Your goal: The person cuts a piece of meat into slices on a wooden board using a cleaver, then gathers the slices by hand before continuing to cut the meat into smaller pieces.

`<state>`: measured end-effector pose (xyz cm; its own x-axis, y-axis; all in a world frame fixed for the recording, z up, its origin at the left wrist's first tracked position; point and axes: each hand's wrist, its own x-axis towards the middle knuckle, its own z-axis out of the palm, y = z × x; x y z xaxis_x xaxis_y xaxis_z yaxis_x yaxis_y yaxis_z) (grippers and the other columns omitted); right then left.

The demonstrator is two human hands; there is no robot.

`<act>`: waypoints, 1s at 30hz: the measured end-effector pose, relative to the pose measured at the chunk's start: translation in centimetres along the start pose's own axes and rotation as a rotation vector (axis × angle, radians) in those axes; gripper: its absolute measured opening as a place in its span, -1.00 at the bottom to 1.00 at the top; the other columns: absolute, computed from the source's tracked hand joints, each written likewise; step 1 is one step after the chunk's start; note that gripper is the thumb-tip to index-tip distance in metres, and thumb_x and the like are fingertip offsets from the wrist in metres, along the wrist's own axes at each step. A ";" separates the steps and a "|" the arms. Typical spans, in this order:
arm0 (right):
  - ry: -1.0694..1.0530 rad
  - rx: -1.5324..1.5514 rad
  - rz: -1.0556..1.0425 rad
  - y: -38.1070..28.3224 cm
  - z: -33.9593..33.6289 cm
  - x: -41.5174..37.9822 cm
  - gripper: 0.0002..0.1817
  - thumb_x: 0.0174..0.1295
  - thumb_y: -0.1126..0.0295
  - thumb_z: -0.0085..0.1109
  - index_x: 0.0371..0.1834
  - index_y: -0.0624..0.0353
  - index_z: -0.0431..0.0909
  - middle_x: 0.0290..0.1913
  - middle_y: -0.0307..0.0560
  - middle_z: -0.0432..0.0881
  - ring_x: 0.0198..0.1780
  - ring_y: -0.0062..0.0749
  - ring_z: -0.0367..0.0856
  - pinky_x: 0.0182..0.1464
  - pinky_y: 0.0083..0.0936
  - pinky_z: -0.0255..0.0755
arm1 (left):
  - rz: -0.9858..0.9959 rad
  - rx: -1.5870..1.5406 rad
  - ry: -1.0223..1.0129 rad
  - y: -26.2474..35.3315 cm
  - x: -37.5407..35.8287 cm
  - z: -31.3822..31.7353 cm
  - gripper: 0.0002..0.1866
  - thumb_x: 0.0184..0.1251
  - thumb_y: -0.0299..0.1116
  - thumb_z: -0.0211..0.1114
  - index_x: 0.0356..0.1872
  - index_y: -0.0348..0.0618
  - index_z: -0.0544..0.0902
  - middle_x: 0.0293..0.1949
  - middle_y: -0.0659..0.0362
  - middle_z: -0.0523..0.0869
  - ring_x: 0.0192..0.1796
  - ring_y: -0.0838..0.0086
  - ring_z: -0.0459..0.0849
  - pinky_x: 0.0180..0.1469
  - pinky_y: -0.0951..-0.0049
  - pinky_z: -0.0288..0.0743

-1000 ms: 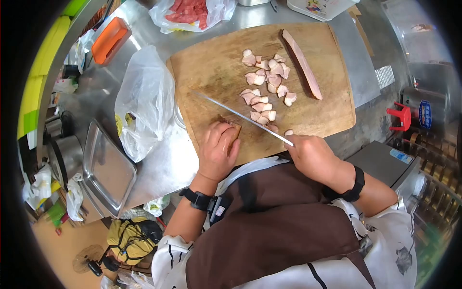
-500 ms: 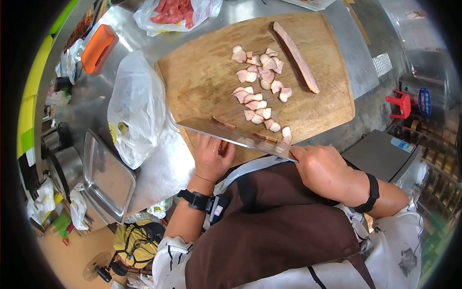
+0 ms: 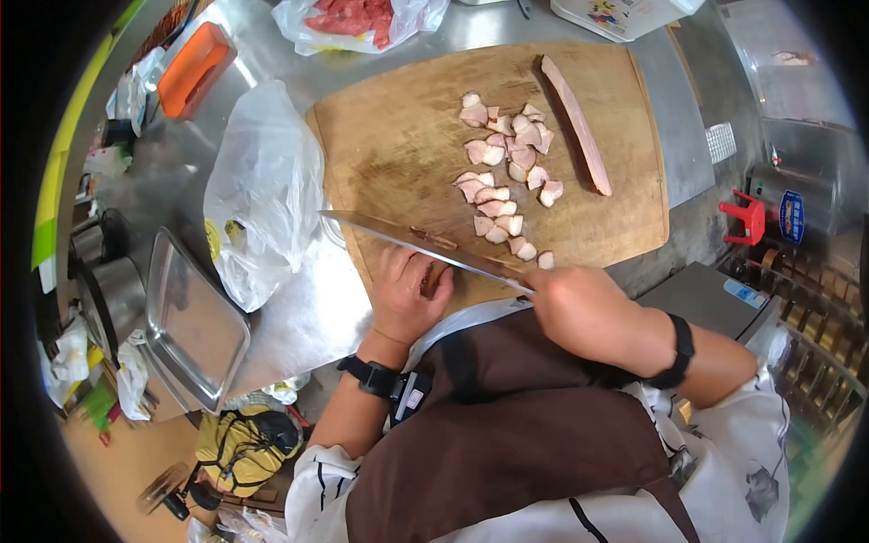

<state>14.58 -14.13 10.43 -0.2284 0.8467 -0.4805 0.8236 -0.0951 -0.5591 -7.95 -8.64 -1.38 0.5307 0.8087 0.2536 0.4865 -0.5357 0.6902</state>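
Observation:
A wooden cutting board lies on the steel counter. My right hand is closed round the handle of a long knife, its blade slanting across the board's near edge. Beside the blade, my left hand has curled fingers pressed on a brown piece of meat, mostly hidden under them. More brown meat shows just beyond the blade. Several pale meat slices lie in loose rows on the board. A long strip of meat rests at the board's right side.
Left of the board are a white plastic bag, an orange container and a steel tray. Red meat in a bag and a white tub stand at the back. A red stool is at right.
The view has shifted, so the board appears further right and lower. The knife's blade shows narrower and at a steeper slant, with my right hand turned over its handle.

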 end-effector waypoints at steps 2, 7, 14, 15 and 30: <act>-0.073 0.002 0.095 0.4 -0.5 -1.6 -0.87 0.13 0.49 0.15 -0.27 0.30 0.56 -0.46 0.21 0.65 -0.37 0.16 0.67 -0.32 -0.04 0.53 | -0.020 -0.015 -0.002 0.0 -0.3 0.1 -0.64 -0.11 -0.50 0.48 -0.19 -0.20 0.66 -0.11 0.06 0.63 -0.02 0.06 0.59 0.01 0.18 0.53; -0.032 -0.028 0.047 -0.4 2.6 3.9 -0.83 0.26 0.42 0.15 -0.19 0.29 0.59 -0.44 0.24 0.66 -0.36 0.19 0.67 -0.31 -0.03 0.54 | -0.035 -0.024 -0.006 0.2 -0.3 0.3 -0.64 -0.10 -0.51 0.47 -0.19 -0.19 0.64 -0.10 0.05 0.61 0.01 0.05 0.58 0.05 0.16 0.51; 0.092 0.049 0.047 1.6 3.3 1.3 -0.83 0.26 0.41 0.13 -0.28 0.31 0.60 -0.42 0.28 0.65 -0.33 0.22 0.65 -0.26 -0.01 0.53 | 0.035 0.042 -0.015 1.4 -0.1 -0.6 -0.66 -0.02 -0.52 0.45 -0.15 -0.20 0.62 -0.05 0.05 0.59 0.07 0.05 0.57 0.12 0.13 0.47; 0.106 0.024 0.040 2.2 3.3 0.2 -0.86 0.20 0.46 0.10 -0.32 0.32 0.59 -0.44 0.27 0.64 -0.35 0.21 0.66 -0.27 -0.01 0.53 | 0.031 0.059 -0.002 1.5 -0.3 -0.6 -0.66 -0.02 -0.52 0.46 -0.15 -0.20 0.62 -0.04 0.05 0.60 0.05 0.05 0.57 0.11 0.14 0.48; -0.007 -0.065 0.089 0.3 -0.2 -4.6 -0.83 0.21 0.47 0.14 -0.14 0.23 0.56 -0.42 0.16 0.66 -0.35 0.14 0.66 -0.27 -0.05 0.53 | -0.010 0.070 0.032 0.8 -1.0 -0.1 -0.71 -0.05 -0.49 0.46 -0.22 -0.21 0.67 -0.16 -0.02 0.62 -0.06 -0.03 0.58 0.06 0.09 0.47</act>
<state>16.00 -17.98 12.59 -0.1567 0.8327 -0.5311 0.8727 -0.1350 -0.4692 -8.16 -9.83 -1.00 0.5036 0.8210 0.2691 0.5396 -0.5421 0.6441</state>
